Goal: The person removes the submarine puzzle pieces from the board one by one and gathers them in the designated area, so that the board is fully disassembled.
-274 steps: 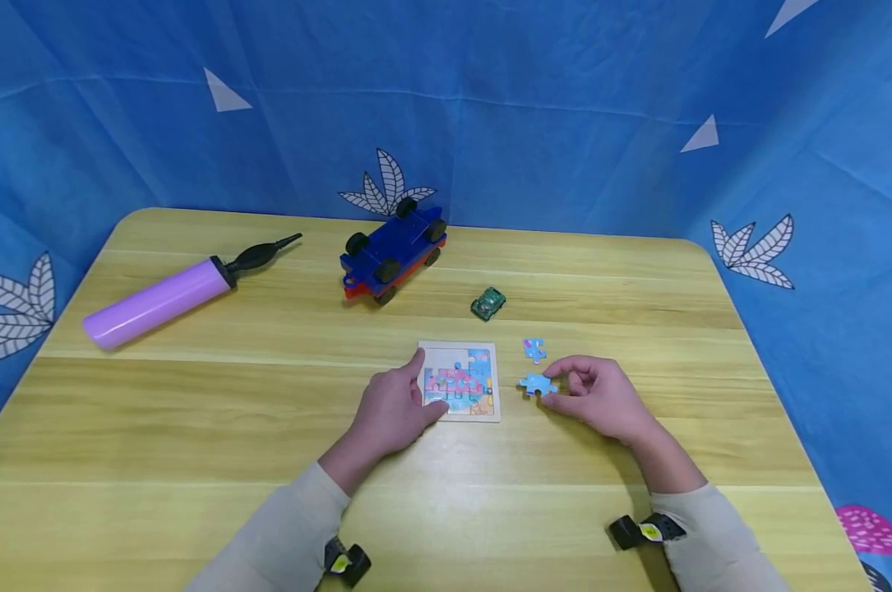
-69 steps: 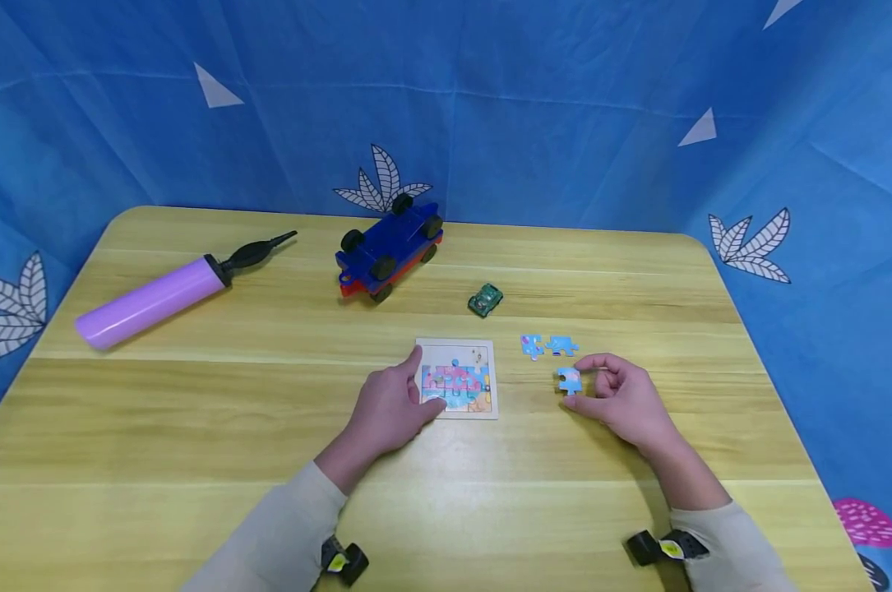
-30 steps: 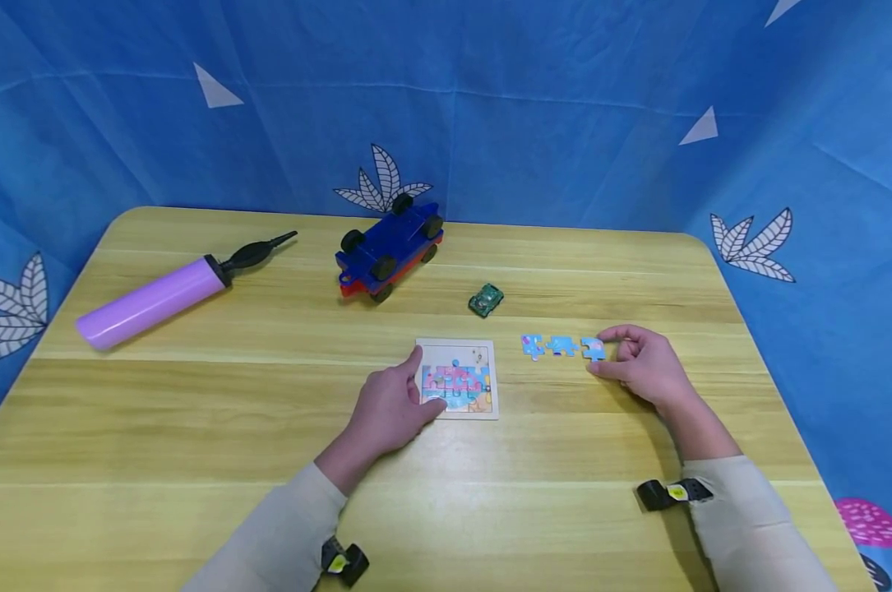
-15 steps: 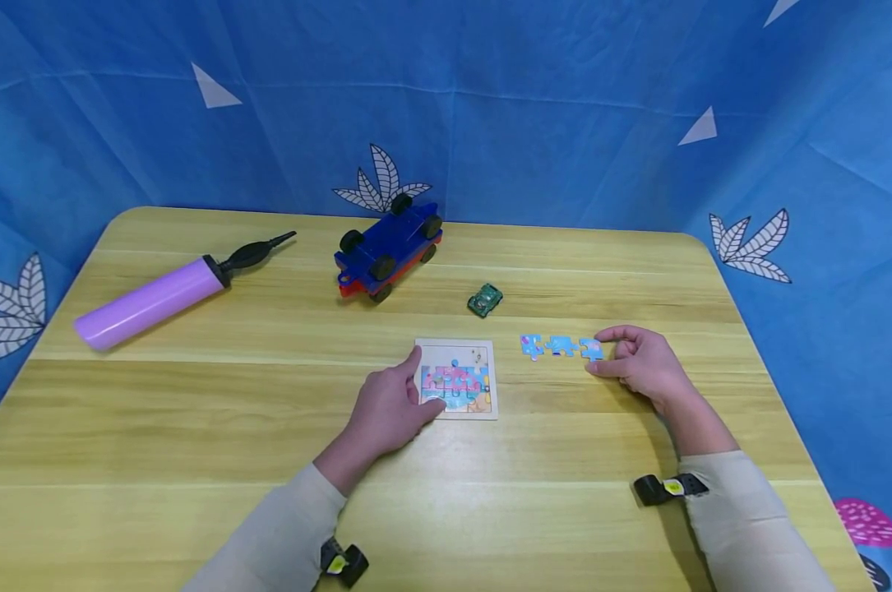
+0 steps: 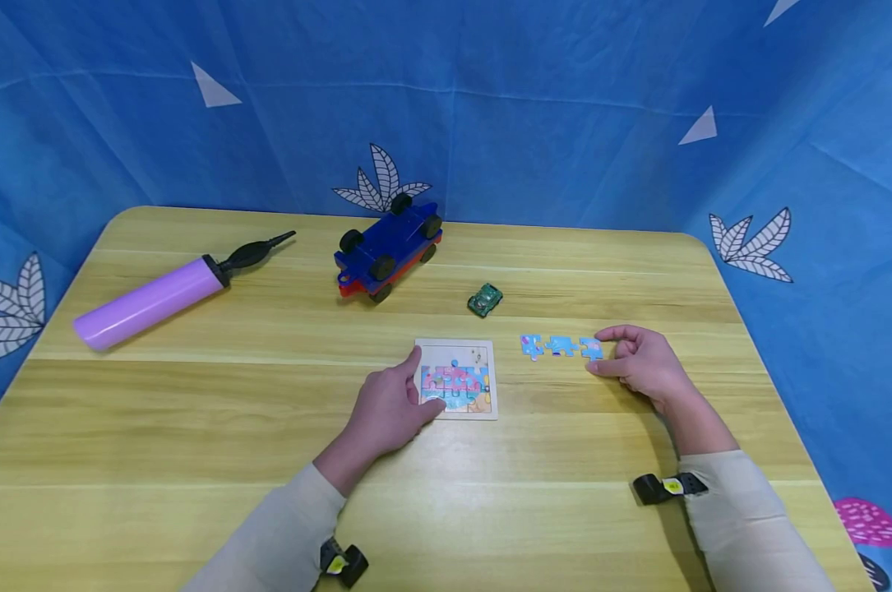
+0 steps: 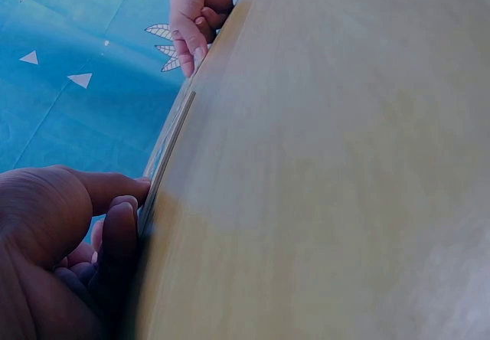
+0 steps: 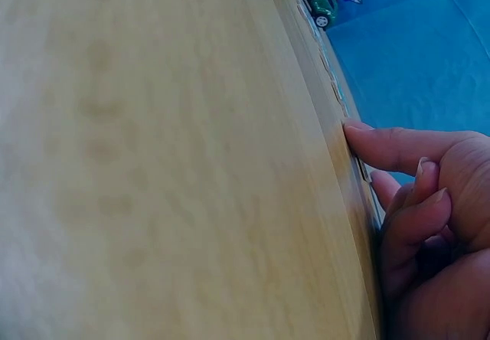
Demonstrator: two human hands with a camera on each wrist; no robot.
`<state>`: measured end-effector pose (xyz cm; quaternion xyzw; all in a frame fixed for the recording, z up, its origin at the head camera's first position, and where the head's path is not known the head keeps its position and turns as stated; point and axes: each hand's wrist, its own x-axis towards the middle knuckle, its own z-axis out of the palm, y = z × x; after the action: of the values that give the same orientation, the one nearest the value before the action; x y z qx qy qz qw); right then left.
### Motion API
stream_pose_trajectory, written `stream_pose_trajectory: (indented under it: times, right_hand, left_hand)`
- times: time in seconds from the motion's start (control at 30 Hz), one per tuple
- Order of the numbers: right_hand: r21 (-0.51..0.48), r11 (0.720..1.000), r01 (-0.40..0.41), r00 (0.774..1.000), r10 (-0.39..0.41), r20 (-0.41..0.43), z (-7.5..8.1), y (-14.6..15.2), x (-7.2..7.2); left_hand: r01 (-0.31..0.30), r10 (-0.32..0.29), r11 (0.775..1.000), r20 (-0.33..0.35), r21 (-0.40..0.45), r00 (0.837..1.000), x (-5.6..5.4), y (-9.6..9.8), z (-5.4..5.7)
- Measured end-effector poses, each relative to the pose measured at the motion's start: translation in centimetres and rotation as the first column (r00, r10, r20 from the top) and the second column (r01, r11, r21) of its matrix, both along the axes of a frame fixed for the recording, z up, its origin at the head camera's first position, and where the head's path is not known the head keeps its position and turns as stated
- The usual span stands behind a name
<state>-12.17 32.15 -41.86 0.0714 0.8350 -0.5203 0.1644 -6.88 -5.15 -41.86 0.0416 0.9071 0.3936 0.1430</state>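
Observation:
My left hand (image 5: 394, 404) holds the left side of a small square jigsaw puzzle board (image 5: 456, 345), thumb on its lower part. Several pink and blue pieces (image 5: 456, 386) fill the board's lower rows; the top strip is bare apart from small printed marks. To the right, my right hand (image 5: 641, 362) pinches a blue jigsaw piece (image 5: 591, 349) between thumb and index finger, flat on the table. Left of it, a blue middle piece (image 5: 561, 345) and another blue piece (image 5: 532, 346) lie in the same row. In the right wrist view, the thumb (image 7: 383, 145) touches the piece's edge.
A small green toy car (image 5: 485, 300) stands behind the board. Farther back, a blue and red toy vehicle (image 5: 390, 247) lies with wheels up. A purple hand pump (image 5: 153, 302) lies at the left of the wooden table (image 5: 194, 460). A blue cloth (image 5: 564, 107) hangs behind.
The board's upper right pieces have come out since the earliest frame. The right hand has set a second piece beside the first and slid a third to the row's right end. Left hand stays.

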Motion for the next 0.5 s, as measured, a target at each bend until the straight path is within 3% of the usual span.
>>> stream_pose_trajectory:
  times: [0.5]
  right_hand:
    - [-0.005,1.0,0.014,1.0,-0.014,-0.006,-0.35,0.15,-0.08]
  left_hand:
    - [-0.014,0.014,1.0,0.019,0.007,1.0,0.0,0.02,-0.01]
